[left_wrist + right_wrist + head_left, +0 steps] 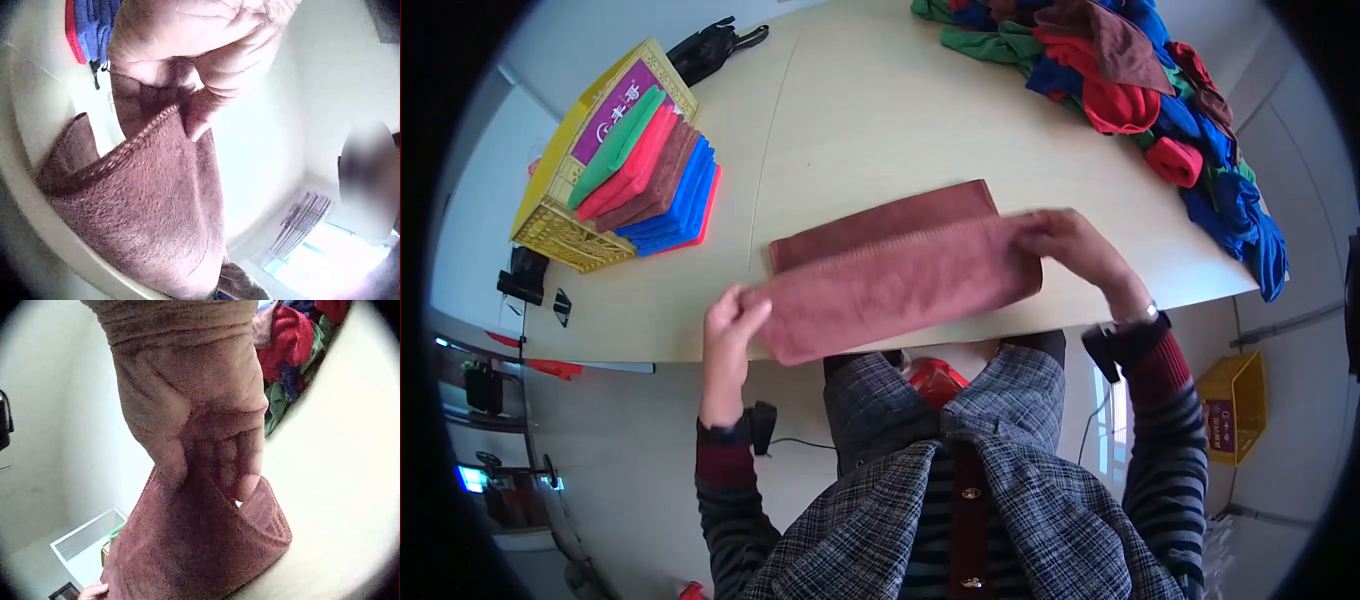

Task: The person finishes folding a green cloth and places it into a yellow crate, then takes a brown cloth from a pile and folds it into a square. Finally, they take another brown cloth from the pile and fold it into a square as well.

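A brown towel (pixel 900 280) is held up at the table's front edge, its near part raised and its far part lying on the table. The left hand (pixel 732 335) pinches its left corner; in the left wrist view the thumb and fingers of that hand (pixel 194 56) grip the stitched edge of the cloth (pixel 144 206). At the other end the right hand (pixel 1080 250) holds the upper right corner. The right wrist view has this hand (pixel 194 412) with fingers curled round the towel (pixel 194 544), which hangs in a loop below.
Folded towels (pixel 650 180) in several colours are stacked against a yellow basket (pixel 580 240) at the left. A heap of loose cloths (pixel 1120 80) covers the back right. A black bag (pixel 705 52) lies at the back left, and another yellow basket (pixel 1250 410) stands low at the right.
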`<state>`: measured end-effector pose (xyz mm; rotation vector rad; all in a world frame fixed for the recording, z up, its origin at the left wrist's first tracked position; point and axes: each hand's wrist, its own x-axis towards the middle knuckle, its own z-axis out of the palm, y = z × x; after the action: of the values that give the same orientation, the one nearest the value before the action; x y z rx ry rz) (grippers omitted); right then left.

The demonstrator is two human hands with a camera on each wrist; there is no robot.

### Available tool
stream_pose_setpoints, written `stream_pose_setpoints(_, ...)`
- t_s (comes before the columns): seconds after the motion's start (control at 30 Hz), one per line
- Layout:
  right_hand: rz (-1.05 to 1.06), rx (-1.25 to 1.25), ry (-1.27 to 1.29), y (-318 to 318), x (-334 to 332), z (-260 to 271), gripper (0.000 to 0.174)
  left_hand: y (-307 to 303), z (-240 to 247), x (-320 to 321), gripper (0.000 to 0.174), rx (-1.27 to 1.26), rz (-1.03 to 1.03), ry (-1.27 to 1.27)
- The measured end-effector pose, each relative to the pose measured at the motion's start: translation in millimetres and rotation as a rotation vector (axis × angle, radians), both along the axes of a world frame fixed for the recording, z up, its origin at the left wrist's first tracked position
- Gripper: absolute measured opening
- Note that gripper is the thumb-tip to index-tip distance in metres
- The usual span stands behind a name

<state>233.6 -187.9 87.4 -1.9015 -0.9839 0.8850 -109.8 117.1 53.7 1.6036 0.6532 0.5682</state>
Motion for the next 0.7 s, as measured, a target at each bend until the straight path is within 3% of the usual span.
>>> stream_pose_setpoints(0.07, -0.180, 0.162, 0.149, 33.1, 15.6, -21.3, 0.023, 28.0, -19.8, 23.1, 0.019, -0.018, 0.030, -0.053)
stream_pose_setpoints(0.13, -0.219, 0.159, 0.117, 57.2, 31.0, -49.1, 0.022, 46.9, -37.6, 38.8, 0.030, -0.131, 0.007, 0.025)
stream_pose_setpoints(0.23, -0.282, 0.133, 0.044, 71.2, 41.7, -74.7, 0.023, 54.8, -60.4, 51.8, 0.023, -0.082, 0.017, -0.014)
stream_pose_setpoints(0.57, -0.348, -0.004, -0.315, 83.1, 35.4, -83.7, 0.027, 59.8, -73.4, 58.9, 0.016, -0.051, 0.082, -0.027)
stream_pose_setpoints(0.7, -0.360, -0.015, -0.417, 79.2, 22.9, -68.3, 0.042, 59.5, -82.1, 52.0, 0.020, 0.228, 0.103, 0.105)
